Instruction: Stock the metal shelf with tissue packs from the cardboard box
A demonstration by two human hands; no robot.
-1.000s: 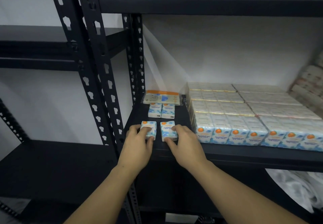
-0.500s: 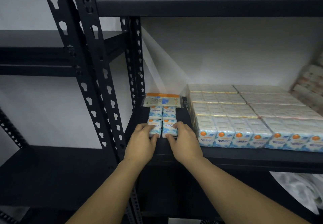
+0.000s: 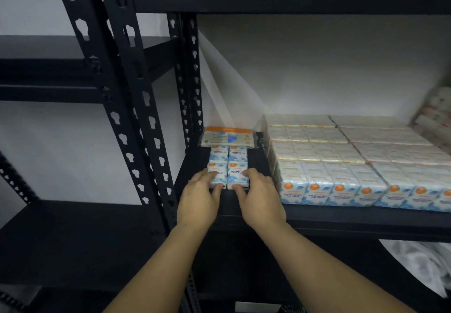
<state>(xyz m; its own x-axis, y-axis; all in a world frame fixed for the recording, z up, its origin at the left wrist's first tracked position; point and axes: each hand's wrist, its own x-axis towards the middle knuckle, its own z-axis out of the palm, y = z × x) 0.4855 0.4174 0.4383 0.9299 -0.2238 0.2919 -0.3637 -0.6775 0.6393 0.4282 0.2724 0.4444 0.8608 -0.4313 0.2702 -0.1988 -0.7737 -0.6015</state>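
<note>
Since a second ago the two front tissue packs have slid back along the metal shelf from near its front lip, so that they now butt against the rear pair; both hands have gone back with them.

The left front pack and the right front pack lie flat, side by side and touching. The left hand grips the left front pack, fingers curled over its top and thumb against its near end. The right hand holds the right front pack the same way, thumb at the near end and fingers bent over the top. The hands sit close together but do not touch each other.

Taking the front packs as the landmark: directly behind them and touching lies the rear pair, also flat. Behind that pair, against the back wall, lies a wider orange-topped packet, crosswise. To the right of the front packs, past a strip of bare shelf, stands the big wrapped block of tissue packs, its printed faces along the shelf's front edge. To the left of the front packs rises the perforated upright of the frame. Below and to the right, on the level underneath, lies white plastic wrap.
</note>
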